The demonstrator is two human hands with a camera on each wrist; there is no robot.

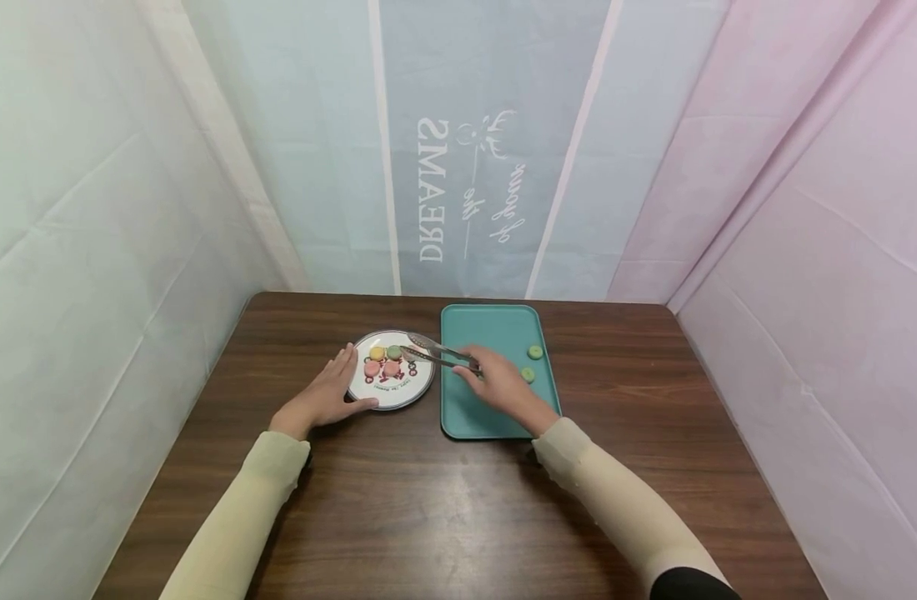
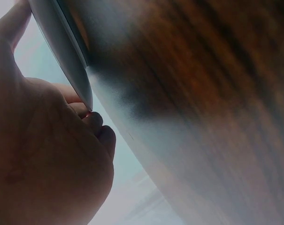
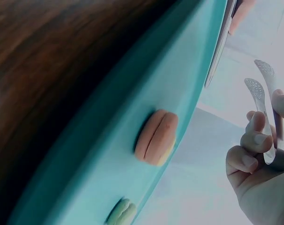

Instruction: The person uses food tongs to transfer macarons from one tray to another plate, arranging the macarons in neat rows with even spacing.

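My left hand (image 1: 325, 395) rests at the left rim of a white plate (image 1: 421, 390), fingers extended along the edge and thumb spread at the near side. On the plate sit a yellow macaron (image 1: 378, 353), a green macaron (image 1: 394, 352) and two pink macarons (image 1: 373, 367). My right hand (image 1: 498, 382) grips metal tongs (image 1: 443, 350) whose perforated tips reach over the plate's right part, beside the green macaron. The right wrist view shows these tips apart, with nothing visible between them. Below that hand lies a teal tray (image 1: 488, 321).
Two green macarons (image 1: 535, 352) lie along the tray's right side. In the right wrist view a pink macaron (image 3: 157, 137) stands on the tray, partly covering a yellow one. The brown wooden table (image 1: 443, 508) is enclosed by hanging cloth (image 1: 338, 167) at the back and sides.
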